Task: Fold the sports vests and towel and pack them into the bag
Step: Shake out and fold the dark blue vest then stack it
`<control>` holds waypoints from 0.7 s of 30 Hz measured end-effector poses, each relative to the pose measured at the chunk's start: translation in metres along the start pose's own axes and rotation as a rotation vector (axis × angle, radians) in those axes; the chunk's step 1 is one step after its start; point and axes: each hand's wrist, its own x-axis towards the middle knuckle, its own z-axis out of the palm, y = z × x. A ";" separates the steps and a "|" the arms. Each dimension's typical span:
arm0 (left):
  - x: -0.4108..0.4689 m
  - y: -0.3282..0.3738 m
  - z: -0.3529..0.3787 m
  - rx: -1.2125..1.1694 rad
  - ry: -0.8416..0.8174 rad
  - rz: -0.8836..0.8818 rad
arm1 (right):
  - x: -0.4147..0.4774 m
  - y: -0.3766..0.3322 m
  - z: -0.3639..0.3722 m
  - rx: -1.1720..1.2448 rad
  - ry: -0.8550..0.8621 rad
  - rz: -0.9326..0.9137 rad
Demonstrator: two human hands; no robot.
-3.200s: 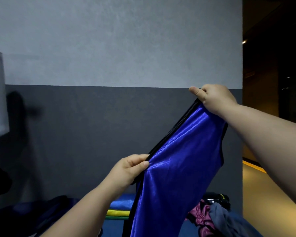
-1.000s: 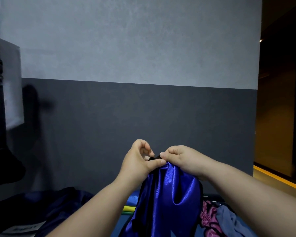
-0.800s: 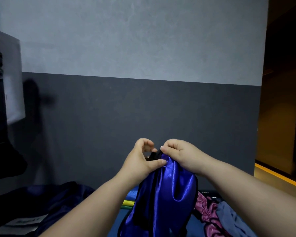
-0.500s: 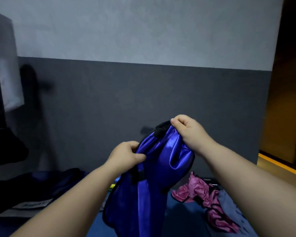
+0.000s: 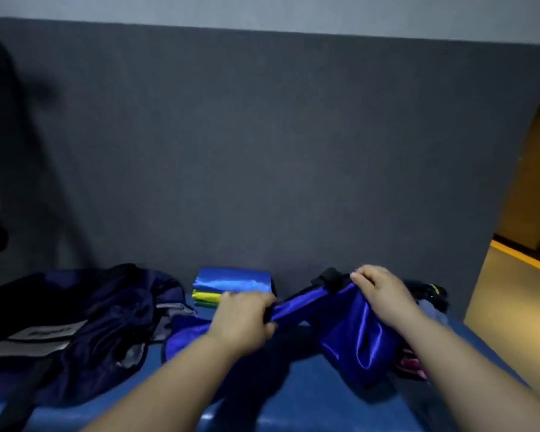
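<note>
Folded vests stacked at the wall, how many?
3: blue vest on top, yellow vest beneath it, green vest at the bottom, partly behind the left hand. More may be hidden.

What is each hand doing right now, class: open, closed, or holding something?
Left hand: closed, gripping the blue vest.
Right hand: closed, pinching the same vest's top edge.

Hands: two, left hand (image 5: pixel 242 319) and right hand (image 5: pixel 381 291).
Blue sports vest (image 5: pixel 353 332), unfolded: one.
Folded vests (image 5: pixel 231 283), stacked: three showing (blue, yellow, green).
Navy bag (image 5: pixel 106 310): one.
Pink garment (image 5: pixel 413 364), partly hidden: one.
Black item (image 5: pixel 427 293), kind unclear: one.
Tabletop (image 5: pixel 309 400): one.
</note>
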 end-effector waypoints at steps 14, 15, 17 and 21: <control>-0.054 -0.008 0.108 -0.408 -0.271 -0.113 | -0.081 0.109 0.065 0.036 0.011 0.289; -0.054 -0.011 0.103 -0.434 -0.280 -0.154 | -0.082 0.109 0.065 0.045 0.024 0.282; -0.054 -0.018 0.095 -0.463 -0.286 -0.228 | -0.082 0.110 0.065 0.072 0.041 0.261; -0.046 -0.035 0.083 -0.350 -0.394 -0.305 | -0.077 0.111 0.062 0.082 0.053 0.205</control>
